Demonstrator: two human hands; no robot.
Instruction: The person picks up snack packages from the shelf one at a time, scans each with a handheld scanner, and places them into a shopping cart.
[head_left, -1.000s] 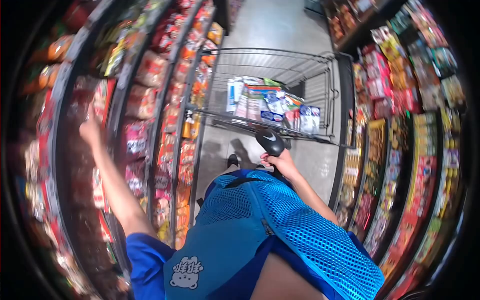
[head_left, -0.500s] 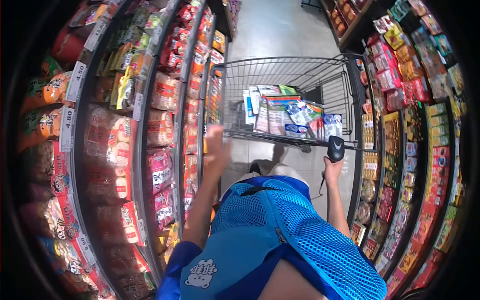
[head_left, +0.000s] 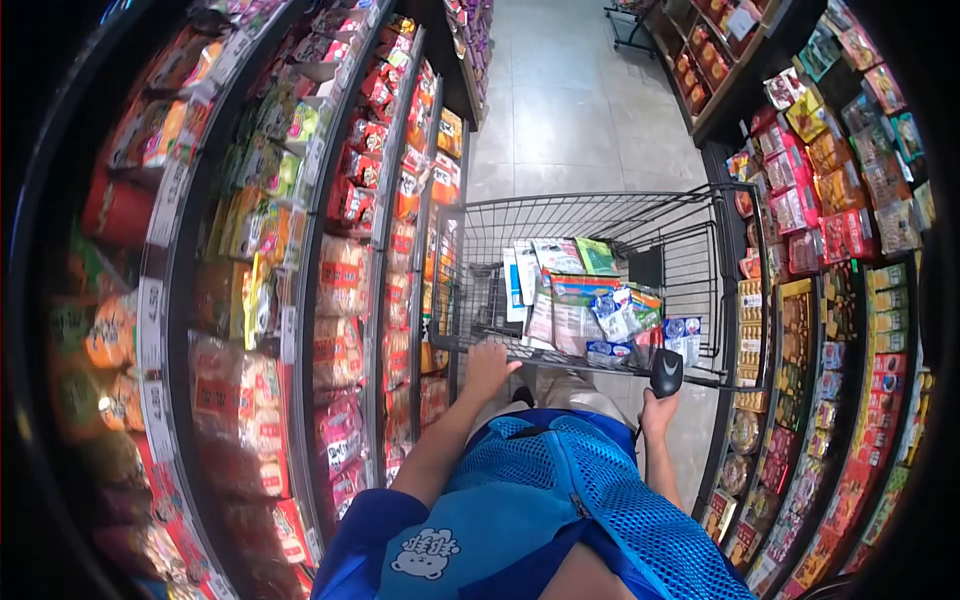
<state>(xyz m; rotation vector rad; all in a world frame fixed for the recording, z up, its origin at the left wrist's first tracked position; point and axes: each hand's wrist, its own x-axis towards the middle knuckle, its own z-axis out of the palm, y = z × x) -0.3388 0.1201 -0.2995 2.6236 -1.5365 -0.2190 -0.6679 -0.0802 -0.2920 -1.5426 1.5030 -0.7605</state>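
My left hand [head_left: 488, 368] is at the left part of the shopping cart's handle [head_left: 540, 354], its fingers over the bar. In my right hand [head_left: 657, 408] is a black handheld barcode scanner [head_left: 667, 373], held upright by its grip near the right end of that bar. Ahead of me stands the wire shopping cart [head_left: 590, 200]. Several flat bags and packets lie in it, among them a green packet [head_left: 597, 256], a blue and white packet [head_left: 682, 332] and a white pouch [head_left: 556, 254].
Shelves of packaged snacks with price tags [head_left: 152, 325] rise close on the left. More packets fill the shelves [head_left: 830, 190] on the right. Tiled floor [head_left: 565, 90] runs forward between them. A wooden rack [head_left: 700, 60] stands farther ahead on the right.
My left hand has moved from beside the left shelf onto the cart handle. The cart sits lower in view, nearer my body. The scanner is still in my right hand.
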